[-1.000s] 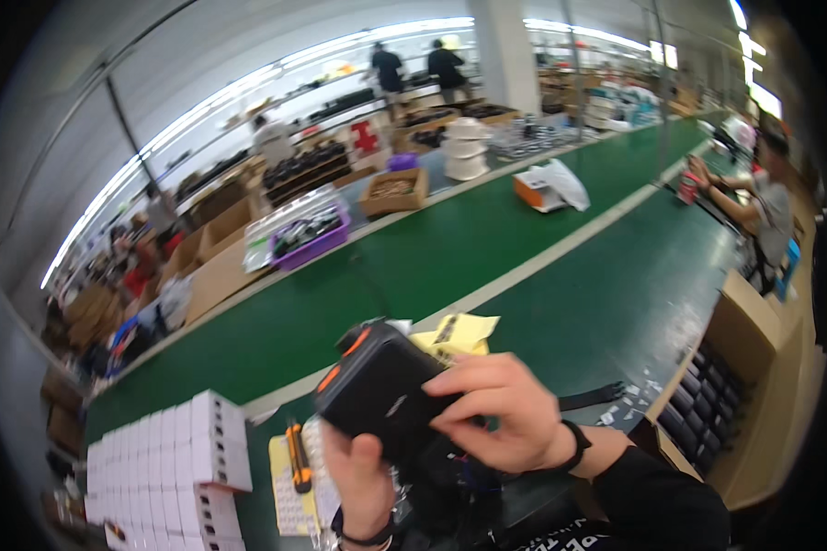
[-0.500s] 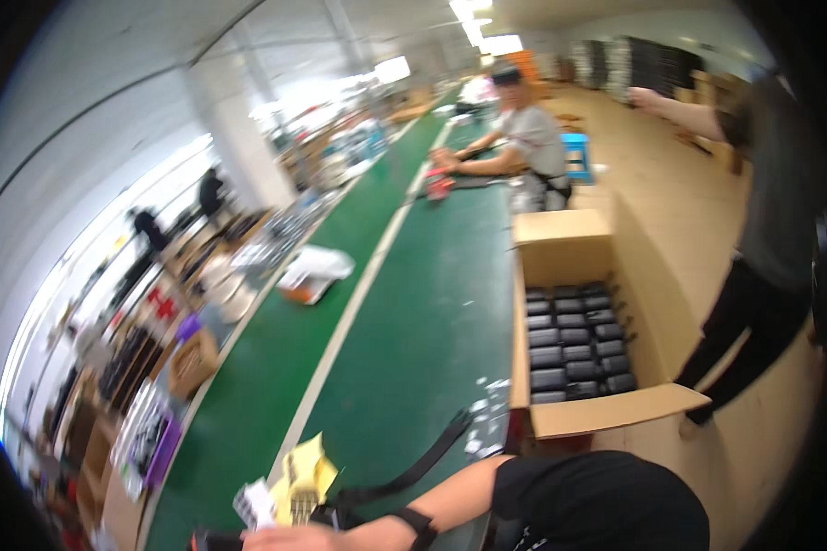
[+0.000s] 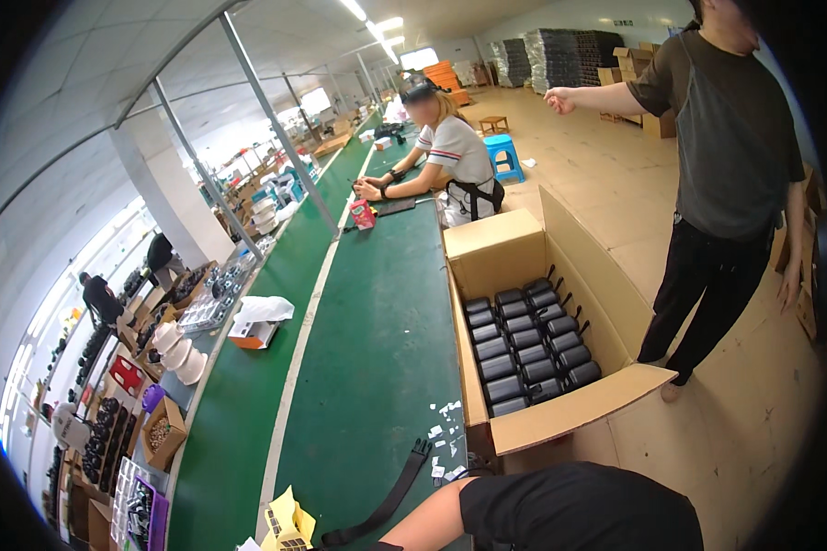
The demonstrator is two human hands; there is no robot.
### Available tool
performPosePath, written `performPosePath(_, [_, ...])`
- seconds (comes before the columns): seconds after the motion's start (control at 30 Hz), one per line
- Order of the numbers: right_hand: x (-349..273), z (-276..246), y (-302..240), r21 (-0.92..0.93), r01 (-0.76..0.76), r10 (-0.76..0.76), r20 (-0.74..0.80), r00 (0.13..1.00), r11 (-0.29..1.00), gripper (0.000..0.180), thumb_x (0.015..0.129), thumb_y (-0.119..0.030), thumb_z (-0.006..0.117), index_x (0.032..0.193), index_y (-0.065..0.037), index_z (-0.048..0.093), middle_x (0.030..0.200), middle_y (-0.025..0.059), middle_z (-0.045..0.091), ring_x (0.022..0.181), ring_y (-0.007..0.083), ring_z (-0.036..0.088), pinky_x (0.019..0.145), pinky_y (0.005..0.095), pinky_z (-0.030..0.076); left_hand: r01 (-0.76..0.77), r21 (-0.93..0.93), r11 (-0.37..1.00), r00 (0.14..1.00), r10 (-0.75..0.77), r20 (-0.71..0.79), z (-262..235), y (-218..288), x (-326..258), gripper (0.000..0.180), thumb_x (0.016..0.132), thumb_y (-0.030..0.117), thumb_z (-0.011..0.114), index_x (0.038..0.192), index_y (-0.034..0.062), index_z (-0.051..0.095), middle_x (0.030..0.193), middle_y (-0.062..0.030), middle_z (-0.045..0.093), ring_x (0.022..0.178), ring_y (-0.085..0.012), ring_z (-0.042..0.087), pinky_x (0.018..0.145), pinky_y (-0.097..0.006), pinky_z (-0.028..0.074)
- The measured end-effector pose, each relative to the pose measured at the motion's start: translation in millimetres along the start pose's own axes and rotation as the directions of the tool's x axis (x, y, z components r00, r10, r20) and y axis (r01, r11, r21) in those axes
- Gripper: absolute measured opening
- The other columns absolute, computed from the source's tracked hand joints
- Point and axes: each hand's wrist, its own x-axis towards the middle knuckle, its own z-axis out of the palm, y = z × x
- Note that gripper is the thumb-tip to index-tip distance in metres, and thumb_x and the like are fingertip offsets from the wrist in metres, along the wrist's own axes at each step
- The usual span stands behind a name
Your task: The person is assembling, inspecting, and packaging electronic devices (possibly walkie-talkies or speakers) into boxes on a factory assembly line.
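At the bottom edge, the person's right forearm (image 3: 432, 519) is reaching leftward across the green desk (image 3: 377, 367), sleeved in black above the elbow, and the hand itself is running out of the picture, so whether it is open or closed cannot be told; the left hand is not showing at all. A black strap (image 3: 386, 500) is lying slack on the desk just beside that forearm, trailing down toward where the hand would be, with a yellow paper (image 3: 289, 523) lying close to its lower end. Judging by this, the work is sitting between handling a unit and packing it, and the next move is likely calling for a turn toward the open cardboard box (image 3: 570, 266) standing against the desk's right edge, where rows of black devices (image 3: 528, 354) are already sitting. White paper scraps (image 3: 441, 432) are littering the desk near the box. Farther off, a standing person in a dark shirt (image 3: 726, 138) is pointing, and a seated worker (image 3: 455, 151) is leaning on the desk.
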Motion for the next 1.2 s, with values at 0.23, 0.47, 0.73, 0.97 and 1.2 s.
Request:
performPosePath(0.23, [7,-3,-1,0.026,-0.01,0.008,0.055,0.998,1.0,0.008,0.075,0.007,0.056,0.078,-0.001,0.054,0.079,0.009,0.055,0.077,0.0278,0.053,0.07,0.0337,0.044,0.01,0.096,0.995,0.998,-0.005,-0.055,-6,-11,-1,0.074,0.077,0.047,0.068,0.121,-0.0051,0.039,0.106,-0.023,0.051,0.093,-0.0307,0.05,0.079,-0.039,0.045])
performPosePath(0.47, [5,-2,-4,-0.046,0.015,-0.012,0.054,0.998,0.999,0.005,0.081,0.001,0.057,0.086,-0.001,0.058,0.091,0.0133,0.054,0.085,0.0295,0.053,0.073,0.0351,0.044,0.041,-0.048,0.998,0.999,-0.039,0.036,-4,-2,-2,0.072,0.081,0.043,0.065,0.122,-0.0084,0.036,0.11,-0.0255,0.048,0.096,-0.0307,0.049,0.081,-0.04,0.045])
performPosePath(0.73, [1,5,11,-0.019,0.02,-0.018,0.087,0.996,1.0,0.009,0.08,-0.01,0.066,0.086,-0.003,0.064,0.095,0.0113,0.055,0.087,0.0282,0.052,0.076,0.0362,0.043,0.171,-0.234,0.957,0.984,-0.153,0.093,-9,18,-1,0.069,0.088,0.039,0.057,0.129,-0.0089,0.028,0.119,-0.0265,0.042,0.103,-0.03,0.046,0.088,-0.041,0.042])
performPosePath(0.97, [18,-25,6,0.106,-0.416,0.367,0.309,0.877,0.903,0.007,0.078,-0.005,0.062,0.078,-0.002,0.055,0.092,0.0089,0.05,0.094,0.0258,0.049,0.082,0.0332,0.039,0.654,-0.534,0.535,0.755,-0.511,0.412,13,45,-9,0.062,0.089,0.047,0.052,0.127,-0.0004,0.041,0.119,-0.0121,0.053,0.103,-0.0205,0.055,0.09,-0.033,0.044])
performPosePath(1.2, [17,-28,6,-0.109,-0.33,0.347,0.339,0.874,0.938,0.011,0.075,-0.005,0.068,0.083,-0.004,0.061,0.092,0.0059,0.053,0.082,0.0208,0.054,0.07,0.0304,0.044,0.503,-0.403,0.765,0.858,-0.388,0.336,18,51,-6,0.064,0.088,0.042,0.055,0.129,-0.003,0.035,0.119,-0.013,0.05,0.106,-0.0205,0.052,0.089,-0.031,0.044])
